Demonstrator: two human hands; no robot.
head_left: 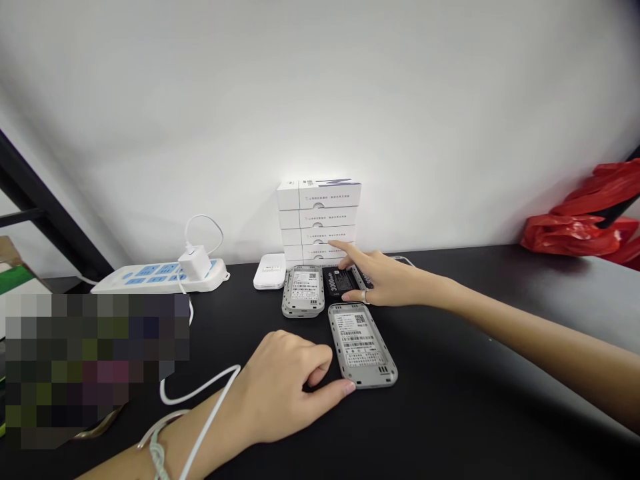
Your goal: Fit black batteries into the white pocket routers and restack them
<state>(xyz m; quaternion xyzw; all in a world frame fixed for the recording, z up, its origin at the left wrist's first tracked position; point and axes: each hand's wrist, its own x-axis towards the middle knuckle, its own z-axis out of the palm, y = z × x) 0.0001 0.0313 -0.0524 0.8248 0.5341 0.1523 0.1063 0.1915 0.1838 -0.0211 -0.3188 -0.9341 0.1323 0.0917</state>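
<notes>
Now the left hand (pixel 280 383) rests loosely curled on the black tabletop (pixel 475 373), gripping nothing, its thumb tip touching the near corner of the closer grey open-backed pocket device (pixel 363 345). Further back, the right hand (pixel 383 277) lies over a black rectangular battery (pixel 337 282), index finger stretched toward the stack of white cardboard boxes (pixel 320 220); a second grey open-backed device (pixel 303 291) sits just left of it

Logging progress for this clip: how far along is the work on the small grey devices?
Done: two grey devices lie with backs open. In hand: left hand steadies the nearer one; right hand rests on the black battery. Left: no battery fitted, white cover off.
</notes>
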